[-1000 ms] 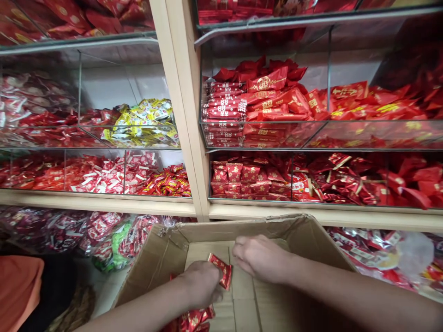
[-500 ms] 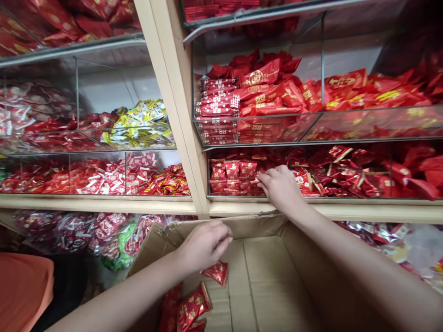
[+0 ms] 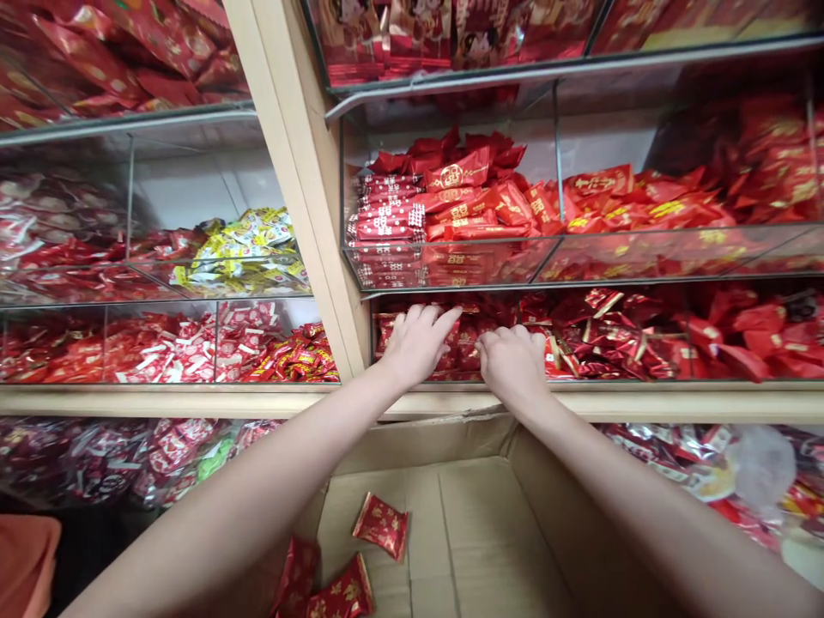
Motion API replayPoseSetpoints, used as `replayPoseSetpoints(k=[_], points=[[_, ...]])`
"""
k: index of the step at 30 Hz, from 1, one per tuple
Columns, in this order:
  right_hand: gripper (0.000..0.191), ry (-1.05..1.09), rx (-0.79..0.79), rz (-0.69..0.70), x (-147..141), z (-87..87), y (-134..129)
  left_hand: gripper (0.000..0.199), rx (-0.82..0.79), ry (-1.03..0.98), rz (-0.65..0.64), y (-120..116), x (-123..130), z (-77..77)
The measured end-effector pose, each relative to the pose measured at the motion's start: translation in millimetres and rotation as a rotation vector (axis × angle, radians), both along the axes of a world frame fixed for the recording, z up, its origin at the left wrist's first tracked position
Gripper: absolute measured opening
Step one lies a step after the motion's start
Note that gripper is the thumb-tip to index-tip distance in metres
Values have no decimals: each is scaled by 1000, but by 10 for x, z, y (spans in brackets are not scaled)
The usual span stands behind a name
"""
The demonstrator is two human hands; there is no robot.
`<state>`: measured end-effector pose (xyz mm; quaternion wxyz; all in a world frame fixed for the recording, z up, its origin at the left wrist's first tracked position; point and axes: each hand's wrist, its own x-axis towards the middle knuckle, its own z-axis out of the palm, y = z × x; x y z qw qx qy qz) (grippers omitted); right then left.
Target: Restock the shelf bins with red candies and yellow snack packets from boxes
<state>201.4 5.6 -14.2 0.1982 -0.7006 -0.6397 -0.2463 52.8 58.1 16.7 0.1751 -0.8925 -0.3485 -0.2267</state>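
Observation:
My left hand (image 3: 418, 345) reaches into the lowest right shelf bin, fingers apart over small red wrapped packets (image 3: 464, 343) with gold print. Beside it, my right hand (image 3: 515, 367) is at the same row of packets with its fingers curled in. What its fingertips hold, if anything, is hidden. Below my arms stands an open cardboard box (image 3: 480, 515). A red and gold packet (image 3: 382, 525) lies on its floor, with a few more such packets (image 3: 344, 592) near its left side, partly behind my left forearm.
A wooden post (image 3: 302, 189) divides the shelves. Clear-fronted bins above hold larger red packets (image 3: 463, 206); bins at left hold yellow-and-white packets (image 3: 241, 245) and red sweets. Bagged sweets (image 3: 682, 455) lie under the shelf ledge (image 3: 644, 399). Orange cloth (image 3: 26, 562) shows at lower left.
My left hand has risen from above the box to the shelf bin and its fingers have spread. My right hand stays at the bin. The view has shifted slightly.

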Motion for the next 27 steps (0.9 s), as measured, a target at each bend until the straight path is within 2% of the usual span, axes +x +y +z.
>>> replayPoseSetpoints(k=[3,8,20,22,27], points=[[30,22,1,0,7,8,9,57,-1,14,44,50,30,-3],[24,11,-2,43,15,-14,8,49,-4,82,27,43,-1,-25],[24,0,43,84,-12,-17,-94,64,46,25,7,-43,53,15],[24,-10,24,53,11,24,-133,56,58,46,-19,-17,79,14],[13,-66,-128,22,148,150,-211,16,33,105,-85,42,160,20]])
